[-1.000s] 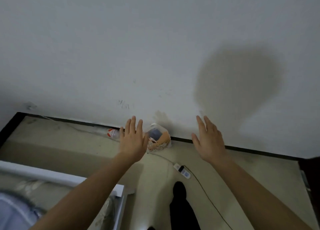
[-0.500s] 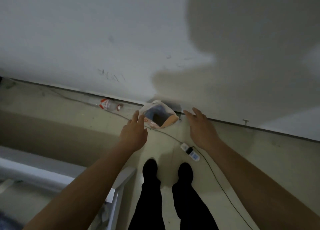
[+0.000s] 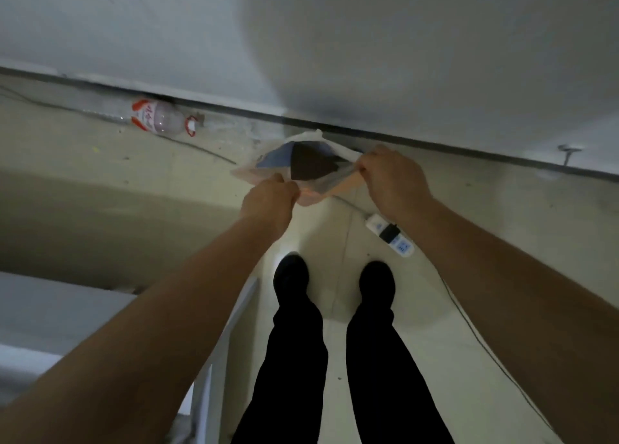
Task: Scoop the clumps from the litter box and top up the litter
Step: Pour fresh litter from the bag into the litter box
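An open litter bag [image 3: 318,189], pale orange and white with a blue inside, stands on the floor against the wall's baseboard. My left hand [image 3: 268,202] pinches the near left edge of its mouth. My right hand [image 3: 392,179] grips the right edge of the mouth. The mouth gapes dark between the two hands. The litter box is not in view.
A plastic bottle [image 3: 160,120] with a red label lies by the baseboard at the left. A white power strip [image 3: 388,234] and its cable lie on the floor just right of the bag. White furniture [image 3: 217,343] stands at my left, close to my feet [image 3: 291,273].
Both hands reached down from open in the air to the bag and took hold of its mouth. I stepped closer to the wall and the view tilted down.
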Action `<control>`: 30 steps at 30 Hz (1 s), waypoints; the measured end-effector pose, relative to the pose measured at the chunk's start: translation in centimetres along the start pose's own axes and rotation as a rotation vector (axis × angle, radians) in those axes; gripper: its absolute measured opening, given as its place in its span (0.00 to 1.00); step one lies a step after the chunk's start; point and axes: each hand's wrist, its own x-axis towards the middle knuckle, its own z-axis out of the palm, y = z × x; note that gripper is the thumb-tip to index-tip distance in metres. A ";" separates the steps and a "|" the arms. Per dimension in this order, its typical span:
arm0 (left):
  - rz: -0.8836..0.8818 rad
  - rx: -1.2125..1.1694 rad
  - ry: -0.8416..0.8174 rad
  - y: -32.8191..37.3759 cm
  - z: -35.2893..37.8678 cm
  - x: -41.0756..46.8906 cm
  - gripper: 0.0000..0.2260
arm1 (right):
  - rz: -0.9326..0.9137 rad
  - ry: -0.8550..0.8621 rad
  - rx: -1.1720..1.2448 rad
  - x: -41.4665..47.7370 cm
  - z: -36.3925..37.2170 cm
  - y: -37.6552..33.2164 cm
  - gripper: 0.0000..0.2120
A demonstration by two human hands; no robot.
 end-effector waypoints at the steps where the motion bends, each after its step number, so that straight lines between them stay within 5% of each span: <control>1: -0.023 -0.035 0.048 -0.2 0.3 -0.3 0.11 | 0.001 0.027 0.009 -0.4 0.0 -0.1 0.10; 4: -0.084 -0.129 0.185 -0.2 -0.5 -1.7 0.11 | 0.000 0.108 0.082 -2.2 -0.9 -0.2 0.10; 9: 0.060 -0.222 0.405 0.3 -5.4 -4.7 0.09 | -0.001 0.338 0.185 -5.8 -5.7 -1.5 0.11; 14: 0.212 -0.230 0.439 3.1 -12.2 -10.0 0.06 | 0.093 0.471 0.239 -12.0 -12.6 -3.1 0.10; 30: 1.106 -0.230 0.564 28.2 -33.7 -32.3 0.14 | 0.670 0.978 0.200 -49.6 -31.9 -3.7 0.10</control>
